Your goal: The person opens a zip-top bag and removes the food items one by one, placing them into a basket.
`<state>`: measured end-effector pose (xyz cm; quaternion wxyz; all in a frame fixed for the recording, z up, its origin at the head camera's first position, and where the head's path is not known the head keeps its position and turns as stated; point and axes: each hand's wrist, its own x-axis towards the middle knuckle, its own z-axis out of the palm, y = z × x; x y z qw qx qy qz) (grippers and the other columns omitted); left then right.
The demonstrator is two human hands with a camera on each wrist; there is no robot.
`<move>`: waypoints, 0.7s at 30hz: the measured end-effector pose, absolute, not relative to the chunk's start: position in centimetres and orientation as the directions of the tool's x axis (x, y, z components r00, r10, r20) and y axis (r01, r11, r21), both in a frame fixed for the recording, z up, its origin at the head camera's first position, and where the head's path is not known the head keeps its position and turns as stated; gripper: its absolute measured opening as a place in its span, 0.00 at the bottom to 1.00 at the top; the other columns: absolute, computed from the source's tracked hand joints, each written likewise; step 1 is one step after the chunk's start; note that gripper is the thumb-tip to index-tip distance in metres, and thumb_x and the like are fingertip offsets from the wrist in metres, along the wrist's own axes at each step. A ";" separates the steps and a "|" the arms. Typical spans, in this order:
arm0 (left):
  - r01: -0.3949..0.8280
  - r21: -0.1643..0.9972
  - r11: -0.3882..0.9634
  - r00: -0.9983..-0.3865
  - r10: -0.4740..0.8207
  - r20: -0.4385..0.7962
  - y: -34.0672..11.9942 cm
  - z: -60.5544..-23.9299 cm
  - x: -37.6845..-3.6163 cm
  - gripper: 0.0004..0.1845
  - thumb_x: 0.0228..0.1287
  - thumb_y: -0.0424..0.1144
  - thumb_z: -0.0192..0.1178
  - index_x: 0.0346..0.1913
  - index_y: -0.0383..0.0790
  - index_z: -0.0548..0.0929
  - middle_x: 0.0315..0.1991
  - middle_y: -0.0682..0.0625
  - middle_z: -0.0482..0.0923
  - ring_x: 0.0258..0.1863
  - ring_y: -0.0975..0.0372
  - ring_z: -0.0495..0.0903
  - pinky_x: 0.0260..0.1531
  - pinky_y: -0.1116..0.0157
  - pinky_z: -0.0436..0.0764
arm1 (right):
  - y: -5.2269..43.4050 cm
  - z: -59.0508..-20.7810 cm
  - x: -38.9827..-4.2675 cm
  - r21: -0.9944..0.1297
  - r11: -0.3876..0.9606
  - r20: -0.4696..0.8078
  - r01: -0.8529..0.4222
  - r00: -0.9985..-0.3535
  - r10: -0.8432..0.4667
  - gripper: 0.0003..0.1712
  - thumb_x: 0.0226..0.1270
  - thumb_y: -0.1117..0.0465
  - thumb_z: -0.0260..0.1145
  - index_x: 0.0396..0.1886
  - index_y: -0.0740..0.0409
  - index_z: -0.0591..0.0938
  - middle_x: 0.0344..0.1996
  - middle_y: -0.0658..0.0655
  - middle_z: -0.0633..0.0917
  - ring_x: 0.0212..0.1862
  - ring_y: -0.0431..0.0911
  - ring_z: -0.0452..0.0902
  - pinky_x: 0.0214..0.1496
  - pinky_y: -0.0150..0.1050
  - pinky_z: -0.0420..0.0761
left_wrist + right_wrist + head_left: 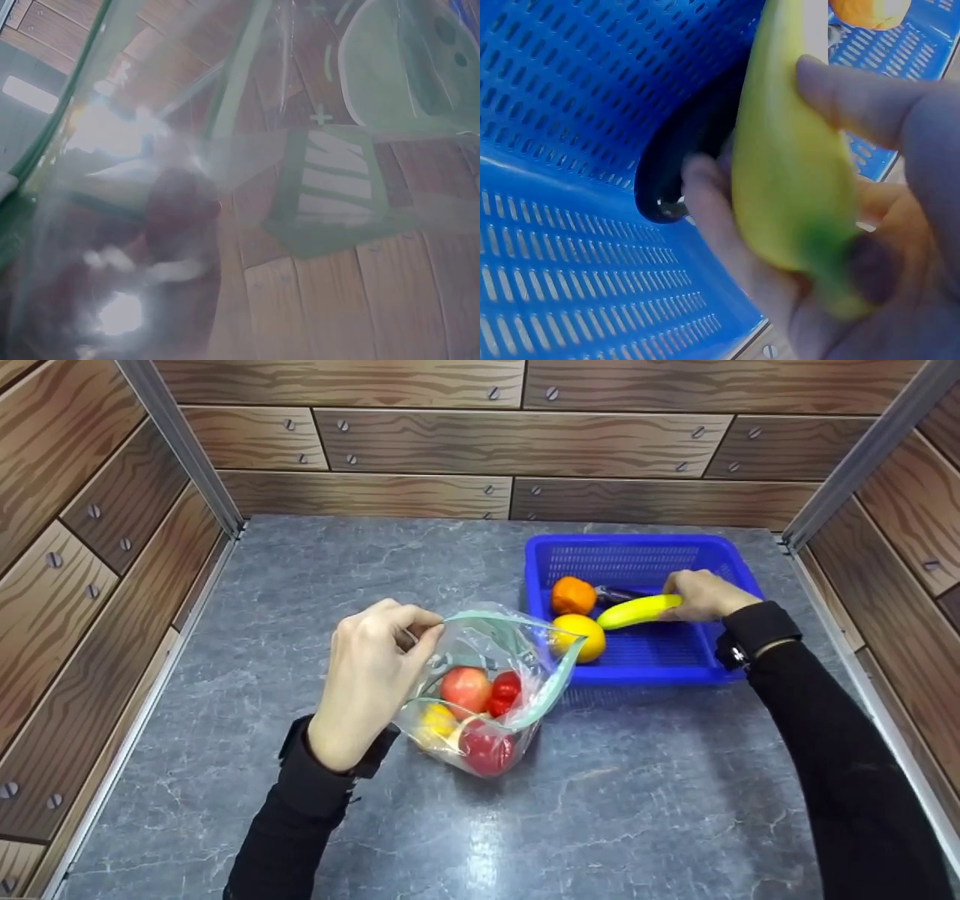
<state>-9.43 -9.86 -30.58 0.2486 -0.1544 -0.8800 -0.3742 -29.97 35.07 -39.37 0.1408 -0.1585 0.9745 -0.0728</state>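
Observation:
My left hand (379,664) pinches the pale green rim of a clear zip bag (559,682) between thumb and fingertips. The bag's mouth gapes open, and inside lie a pinkish-red round fruit (465,690), a shiny red piece (504,694), a yellow fruit (437,721) and a dark red fruit (487,748). In the left wrist view the bag's printed film (330,187) fills the picture. My right hand (701,592) grips a yellow banana (791,157) by its stem end, over the blue basket (637,675). Its far tip reaches toward a yellow lemon (581,637).
An orange fruit (574,595) and a dark eggplant (690,142) lie in the basket beside the lemon. The basket stands at the back right of the grey marbled table (247,660). Wood-patterned walls (420,442) enclose it at the back and both sides.

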 end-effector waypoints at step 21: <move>0.466 0.578 0.670 -0.821 0.084 0.565 -10.2 -30.7 -9.3 0.01 0.65 0.32 0.73 0.37 0.38 0.94 0.28 0.49 0.88 0.24 0.61 0.87 0.29 0.66 0.86 | 34.8 -41.1 -32.6 -0.124 0.958 -0.361 -0.259 -0.887 -0.287 0.14 0.59 0.60 0.76 0.27 0.62 0.79 0.24 0.54 0.73 0.30 0.50 0.70 0.31 0.39 0.69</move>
